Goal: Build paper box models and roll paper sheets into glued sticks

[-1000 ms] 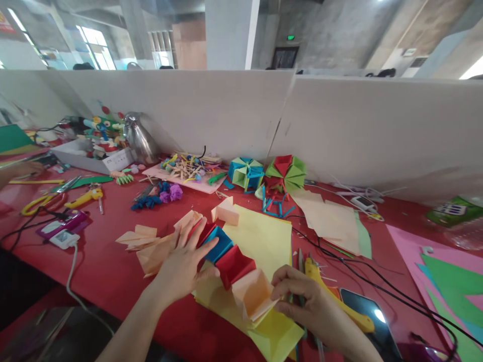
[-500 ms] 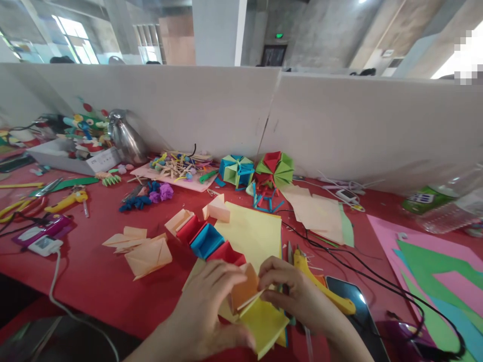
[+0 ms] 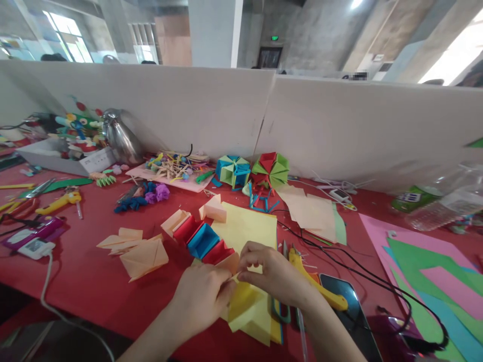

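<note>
Pinching with fingers pressed together, the left hand grips the box chain's near end, a peach fold, over yellow sheets; the right hand pinches it too, glue gun just right.

Metal jug, phone, glue gun

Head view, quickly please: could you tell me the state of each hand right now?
Left hand: closed, pinching the peach paper fold.
Right hand: closed, pinching the same peach paper fold from the other side.
</note>
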Action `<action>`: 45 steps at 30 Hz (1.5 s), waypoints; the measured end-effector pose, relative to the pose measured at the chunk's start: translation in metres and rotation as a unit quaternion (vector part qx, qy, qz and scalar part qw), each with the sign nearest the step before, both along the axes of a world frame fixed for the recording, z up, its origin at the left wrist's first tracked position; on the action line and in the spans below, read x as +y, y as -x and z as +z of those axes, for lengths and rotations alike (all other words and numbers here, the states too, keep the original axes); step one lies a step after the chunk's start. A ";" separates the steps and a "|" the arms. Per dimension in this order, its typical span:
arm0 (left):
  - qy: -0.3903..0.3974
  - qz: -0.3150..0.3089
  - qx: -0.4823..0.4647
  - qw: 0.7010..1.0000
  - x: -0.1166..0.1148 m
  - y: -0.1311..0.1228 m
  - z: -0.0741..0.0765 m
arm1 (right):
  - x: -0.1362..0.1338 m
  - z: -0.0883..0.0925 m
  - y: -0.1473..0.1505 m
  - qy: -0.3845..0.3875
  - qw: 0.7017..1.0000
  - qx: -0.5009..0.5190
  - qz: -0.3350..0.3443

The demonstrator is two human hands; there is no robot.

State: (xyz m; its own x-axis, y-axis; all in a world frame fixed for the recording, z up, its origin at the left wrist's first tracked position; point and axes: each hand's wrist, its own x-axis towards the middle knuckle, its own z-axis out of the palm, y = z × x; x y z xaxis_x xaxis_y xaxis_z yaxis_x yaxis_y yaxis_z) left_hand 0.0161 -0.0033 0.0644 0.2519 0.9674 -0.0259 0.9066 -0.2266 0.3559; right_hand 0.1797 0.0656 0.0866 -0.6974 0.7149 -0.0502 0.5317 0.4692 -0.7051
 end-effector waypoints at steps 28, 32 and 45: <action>-0.029 0.004 -0.245 0.969 0.013 0.021 -0.016 | -0.022 -0.082 -0.131 -0.219 0.892 -0.305 -0.253; 0.007 -0.005 -0.293 0.956 0.014 0.024 -0.013 | -0.021 -0.073 -0.135 -0.185 0.915 -0.205 -0.294; 0.057 0.019 -0.382 0.922 0.015 0.020 -0.010 | -0.064 -0.048 -0.117 -0.116 0.942 0.102 -0.298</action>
